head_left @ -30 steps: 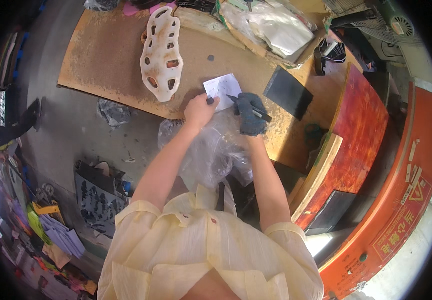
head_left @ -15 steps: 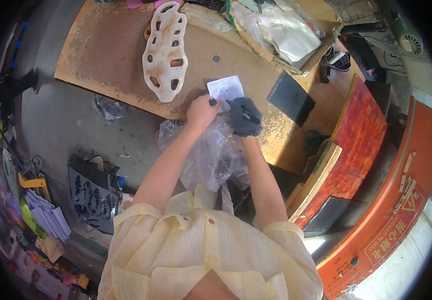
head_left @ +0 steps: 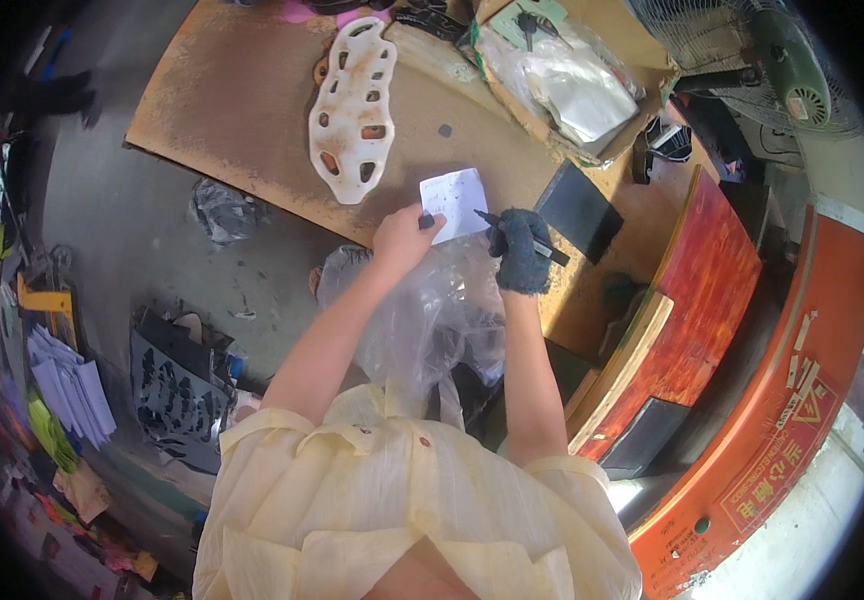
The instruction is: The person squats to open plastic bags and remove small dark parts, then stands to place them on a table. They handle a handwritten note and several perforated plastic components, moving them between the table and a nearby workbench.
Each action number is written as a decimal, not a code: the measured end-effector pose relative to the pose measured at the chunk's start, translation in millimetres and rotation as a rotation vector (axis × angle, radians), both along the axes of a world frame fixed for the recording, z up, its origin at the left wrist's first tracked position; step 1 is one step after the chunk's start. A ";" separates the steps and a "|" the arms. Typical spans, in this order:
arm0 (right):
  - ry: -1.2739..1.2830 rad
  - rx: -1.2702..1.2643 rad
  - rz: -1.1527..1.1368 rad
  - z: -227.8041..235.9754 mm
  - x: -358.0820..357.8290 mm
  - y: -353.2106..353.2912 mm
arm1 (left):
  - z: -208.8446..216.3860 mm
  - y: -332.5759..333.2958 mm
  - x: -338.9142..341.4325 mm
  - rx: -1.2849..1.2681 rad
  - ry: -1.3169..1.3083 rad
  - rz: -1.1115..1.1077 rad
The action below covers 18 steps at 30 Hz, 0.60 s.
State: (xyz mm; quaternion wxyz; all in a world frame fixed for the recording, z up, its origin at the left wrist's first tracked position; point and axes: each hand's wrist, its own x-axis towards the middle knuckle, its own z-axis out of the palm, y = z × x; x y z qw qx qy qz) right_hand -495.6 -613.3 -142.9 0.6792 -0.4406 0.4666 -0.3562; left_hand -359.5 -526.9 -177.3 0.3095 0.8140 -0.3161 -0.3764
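Between the thumb and fingers of my left hand (head_left: 402, 242) is the lower left corner of a small white paper (head_left: 464, 205) with handwriting on it. A short black piece (head_left: 426, 221), perhaps the marker's cap, also shows at those fingers. My right hand (head_left: 525, 262), in a dark fuzzy glove, is closed round a black marker (head_left: 555, 254). The marker's tip points left, just off the paper's right edge. Below both hands, clear plastic bags (head_left: 412, 315) hang at the table's near edge.
On the worn brown table (head_left: 232, 100) lie a long white plate with cut-out holes (head_left: 354, 115) and a black flat sheet (head_left: 580, 210). An open cardboard box (head_left: 592, 90) holds clear plastic bags. A fan (head_left: 792, 75), a red wooden board (head_left: 692, 300) and an orange machine panel (head_left: 752, 430) stand at right.
My right hand has moved right, off the paper, and the marker now shows more plainly. More of the paper is uncovered, still in my left hand. The whole view has shifted slightly.
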 end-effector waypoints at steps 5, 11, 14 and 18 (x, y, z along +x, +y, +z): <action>-0.031 -0.056 0.210 57.5 19.6 26.3 | 54.6 31.5 16.8 -0.047 0.025 0.011; -0.077 -0.205 0.395 90.6 63.3 55.4 | 112.5 65.0 45.8 -0.168 0.127 0.077; -0.029 -0.217 0.418 96.5 81.4 73.8 | 126.8 83.4 58.6 -0.233 0.130 0.116; 0.229 -0.263 0.626 109.1 106.4 90.1 | 138.7 116.1 77.3 -0.195 -0.025 0.044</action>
